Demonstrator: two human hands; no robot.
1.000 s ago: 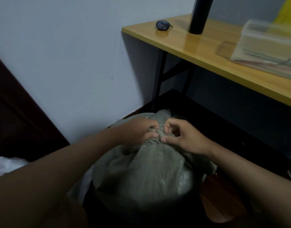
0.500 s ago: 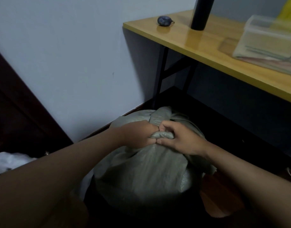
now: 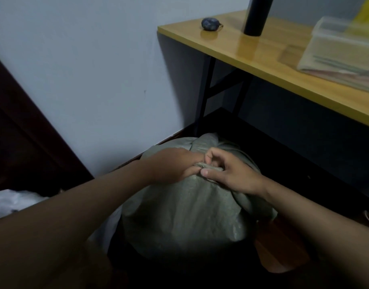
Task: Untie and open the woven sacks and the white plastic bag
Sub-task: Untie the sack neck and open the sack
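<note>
Both hands on knot (image 3: 208, 168) atop grey woven sack (image 3: 185, 207): L hand (image 3: 175, 165) clenched on bunched fabric, R hand (image 3: 231, 174) thumb+forefinger pinching knot. Knot dead centre btwn fingertips, tail (image 3: 204, 142) pointing away twd wall; R nearer.

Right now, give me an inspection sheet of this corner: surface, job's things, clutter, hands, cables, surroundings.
Surface: dark floor, dim; wooden table stands to the right.
Job's things: grey-green woven sack stands full, its top bunched into a knot, not yet open. White plastic bag lies at far left, partly out of view.
Clutter: on the table, a small dark round object, a black cylinder and a clear plastic box.
Hands: left hand grips the knot; right hand pinches it with thumb and fingers.
Cables: nothing clearly seen.
Surroundings: pale wall, dark wooden panel at left.
</note>
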